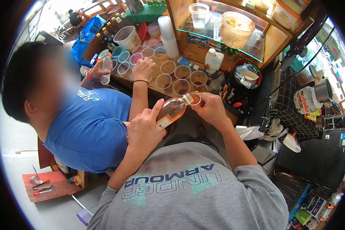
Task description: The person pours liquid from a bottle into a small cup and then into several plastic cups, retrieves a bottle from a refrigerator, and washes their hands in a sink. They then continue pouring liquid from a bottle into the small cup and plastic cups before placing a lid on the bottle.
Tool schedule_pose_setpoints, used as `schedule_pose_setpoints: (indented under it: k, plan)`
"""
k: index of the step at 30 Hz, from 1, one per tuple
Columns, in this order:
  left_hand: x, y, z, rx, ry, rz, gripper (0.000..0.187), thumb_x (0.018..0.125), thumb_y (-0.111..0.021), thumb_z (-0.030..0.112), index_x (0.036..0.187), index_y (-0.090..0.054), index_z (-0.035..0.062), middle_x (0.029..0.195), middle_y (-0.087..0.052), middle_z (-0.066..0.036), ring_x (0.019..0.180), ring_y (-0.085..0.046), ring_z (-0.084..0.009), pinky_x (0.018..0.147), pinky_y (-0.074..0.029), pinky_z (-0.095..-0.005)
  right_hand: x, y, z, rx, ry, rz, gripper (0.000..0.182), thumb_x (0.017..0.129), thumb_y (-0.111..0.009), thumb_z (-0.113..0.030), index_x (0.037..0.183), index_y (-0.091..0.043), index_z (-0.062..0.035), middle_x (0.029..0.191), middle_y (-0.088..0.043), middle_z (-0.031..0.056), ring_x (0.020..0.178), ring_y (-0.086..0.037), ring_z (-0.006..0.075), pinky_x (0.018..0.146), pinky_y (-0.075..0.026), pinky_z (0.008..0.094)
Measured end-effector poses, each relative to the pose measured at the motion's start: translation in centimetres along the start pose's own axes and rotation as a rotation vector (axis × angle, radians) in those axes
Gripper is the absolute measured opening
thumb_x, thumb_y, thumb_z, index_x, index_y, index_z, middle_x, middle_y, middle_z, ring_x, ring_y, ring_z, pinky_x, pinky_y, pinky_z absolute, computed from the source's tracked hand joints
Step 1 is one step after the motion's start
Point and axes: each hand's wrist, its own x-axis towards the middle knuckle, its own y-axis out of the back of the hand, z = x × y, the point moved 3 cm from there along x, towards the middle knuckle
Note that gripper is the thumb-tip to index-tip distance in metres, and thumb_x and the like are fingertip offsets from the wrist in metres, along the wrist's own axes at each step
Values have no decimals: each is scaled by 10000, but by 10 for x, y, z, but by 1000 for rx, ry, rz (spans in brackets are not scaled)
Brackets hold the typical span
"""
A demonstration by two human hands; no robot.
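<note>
My left hand (146,126) is wrapped round a clear bottle (173,110) of amber liquid with a white label. It is tilted, its mouth right at the rim of a small clear cup (196,99). My right hand (210,109) pinches that cup by its side, and some amber liquid shows in it. Just beyond, a cluster of clear plastic cups (198,78) stands on the wooden counter (157,90), with a little dark liquid in the bottoms of some.
At my left a co-worker in a blue shirt (92,128) holds a small bottle (105,71), the other hand (143,69) over more cups (123,68). A tall cup stack (167,36), a white jug (213,60) and a glass shelf (253,51) with a pitcher (235,30) stand behind.
</note>
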Motion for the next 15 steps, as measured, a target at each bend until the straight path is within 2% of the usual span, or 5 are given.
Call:
schedule_pose_setpoints:
  k: [11,15]
  plan:
    - [3,-3,-15,-67,75,70,863,659,-778,159,1490,-558,229,1062,-736,-120,923,-739,-333,780,-572,-470,30,-13,1,31,33,-95,310,819,-843,-255,1056,-786,-65,750,-671,128,633,-628,277,597,-495,392]
    - [7,-10,-23,-221,131,103,853,680,-794,164,1496,-549,204,1088,-740,-142,937,-739,-344,818,-581,-459,48,-21,-4,95,32,-147,289,843,-843,-258,1053,-789,-66,743,-676,112,603,-614,218,576,-483,366]
